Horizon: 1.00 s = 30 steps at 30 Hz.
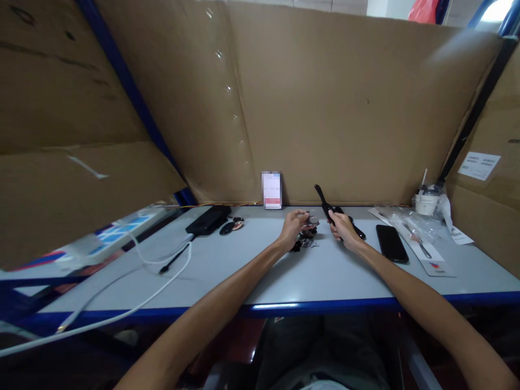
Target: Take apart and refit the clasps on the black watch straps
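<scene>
My left hand [293,227] is closed in a pinch on a small grey part [311,219], held just above a little heap of dark small parts [305,242] on the grey table [252,271]. My right hand [341,226] is wrapped round a black tool with a long handle [324,201], whose tip points up and to the left. The two hands are close together near the table's middle, a little toward the back.
A black phone [391,243] lies right of my right hand, beside clear bags and paper strips [410,230] and a small white pot [426,203]. A black box [209,219], cables [162,265] and a power strip [117,233] are at the left. Cardboard walls enclose the table.
</scene>
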{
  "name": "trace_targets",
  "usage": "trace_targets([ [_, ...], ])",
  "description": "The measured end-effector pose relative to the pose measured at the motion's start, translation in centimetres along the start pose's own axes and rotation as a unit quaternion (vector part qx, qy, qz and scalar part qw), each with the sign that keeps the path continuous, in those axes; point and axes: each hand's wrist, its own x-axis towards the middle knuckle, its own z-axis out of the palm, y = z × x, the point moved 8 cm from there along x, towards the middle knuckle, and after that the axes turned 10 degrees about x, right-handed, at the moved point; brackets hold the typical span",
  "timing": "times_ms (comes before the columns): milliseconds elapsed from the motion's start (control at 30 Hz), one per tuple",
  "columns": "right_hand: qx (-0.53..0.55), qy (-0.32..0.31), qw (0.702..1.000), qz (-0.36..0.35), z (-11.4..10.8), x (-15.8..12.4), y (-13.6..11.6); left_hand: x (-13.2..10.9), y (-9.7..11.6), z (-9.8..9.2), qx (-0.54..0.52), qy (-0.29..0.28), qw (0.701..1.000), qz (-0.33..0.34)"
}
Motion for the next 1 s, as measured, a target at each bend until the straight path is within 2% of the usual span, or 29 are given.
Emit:
trace_targets([
  [233, -0.007, -0.024, 1.0, -0.012, 0.8, -0.1, 0.3, -0.5, 0.8, 1.9, 0.081, -0.081, 0.991, 0.075],
  [467, -0.005, -0.05, 0.999, -0.006, 1.1, -0.3, 0.0, -0.6, 1.4, 2.3, 0.105, -0.107, 0.982, 0.119],
  [567, -0.011, -0.06, 0.998, -0.007, 1.3, -0.4, 0.0, -1.0, 1.4, 2.8, 0.114, -0.13, 0.977, 0.126],
  [767, -0.047, -0.074, 0.996, -0.019, 2.0, -0.6, 0.6, -1.5, 1.5, 3.0, 0.111, -0.115, 0.979, 0.127],
  [1000, -0.064, -0.069, 0.994, -0.05, 1.9, -0.7, 0.2, -1.7, 1.6, 3.3, 0.099, -0.136, 0.979, 0.112],
])
